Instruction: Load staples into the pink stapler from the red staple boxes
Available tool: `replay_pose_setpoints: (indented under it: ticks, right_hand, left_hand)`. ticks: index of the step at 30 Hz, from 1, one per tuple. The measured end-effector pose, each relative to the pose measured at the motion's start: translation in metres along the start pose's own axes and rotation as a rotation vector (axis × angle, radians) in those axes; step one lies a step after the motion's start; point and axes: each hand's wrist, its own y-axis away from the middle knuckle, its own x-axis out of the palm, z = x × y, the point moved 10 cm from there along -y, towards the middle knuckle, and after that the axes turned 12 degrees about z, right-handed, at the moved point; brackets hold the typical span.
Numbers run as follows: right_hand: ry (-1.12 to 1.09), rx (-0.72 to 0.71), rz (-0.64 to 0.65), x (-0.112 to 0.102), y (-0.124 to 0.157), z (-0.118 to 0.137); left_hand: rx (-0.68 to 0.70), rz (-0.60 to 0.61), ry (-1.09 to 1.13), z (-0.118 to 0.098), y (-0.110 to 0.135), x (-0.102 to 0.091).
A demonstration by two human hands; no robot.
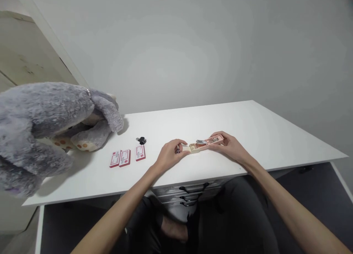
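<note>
A stapler (pixel 202 144) in pink and cream lies folded open and stretched out above the white desk, with a silvery metal piece raised near its middle. My left hand (pixel 170 153) is closed on its cream end, thumb and fingers pinching from either side. A small dark, shiny thing (pixel 177 150) shows under the left fingers; I cannot make out what it is. The pink end rests in my right hand (pixel 226 146), whose thumb is at the near side and fingers at the far side.
Left of my hands, three small red-and-white boxes (pixel 140 153) lie on the white desk (pixel 176 123). Behind them is a small black object (pixel 141 140) with a metal part. A large grey plush toy (pixel 55 110) covers the desk's left end. Drawers with black handles (pixel 194 188) are below.
</note>
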Motion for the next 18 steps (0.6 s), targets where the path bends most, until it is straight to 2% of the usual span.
replay_pose_setpoints:
  ticks: [4,8,11,13,16,18]
  right_hand:
    - [0.127,0.010,-0.021,-0.003,0.003,0.000]
    - [0.249,0.007,-0.034,-0.002,0.001,-0.001]
    - [0.325,0.015,-0.040,0.000,-0.002,-0.002]
    - [0.347,0.010,-0.046,0.000,-0.003,-0.002]
    - [0.359,-0.015,-0.073,0.001,-0.002,-0.002]
    - [0.353,-0.042,-0.155,-0.002,0.005,0.002]
  left_hand:
    - [0.094,-0.108,-0.111,-0.014,0.018,-0.011]
    - [0.091,-0.232,-0.321,-0.009,0.060,-0.035]
    - [-0.013,-0.310,-0.498,0.014,0.103,-0.068]
    - [-0.098,-0.318,-0.588,0.037,0.129,-0.094]
    - [-0.205,-0.230,-0.627,0.075,0.158,-0.125]
    - [-0.238,-0.136,-0.604,0.094,0.169,-0.136]
